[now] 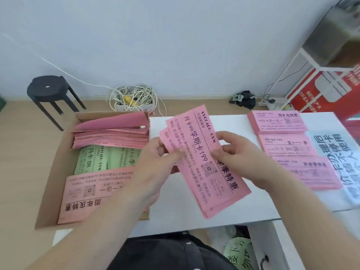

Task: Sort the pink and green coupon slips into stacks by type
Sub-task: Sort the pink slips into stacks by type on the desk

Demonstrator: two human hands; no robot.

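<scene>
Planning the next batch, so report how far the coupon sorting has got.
Done: a far stack, middle stack and near stack of pink slips lie on the white table. In hand: the left hand and right hand hold a bundle of pink slips. Left: the cardboard box holds a pink pile, green slips and more pink sheets.

Bright, even, diffuse light; shadows faint + soft. White table (261,205) nr blown out. Wide-angle bend at edges: shelf (321,61) top rt leans, smeared. Slight blur overall; fine print on slips (206,164) soft, big chars legible.
</scene>
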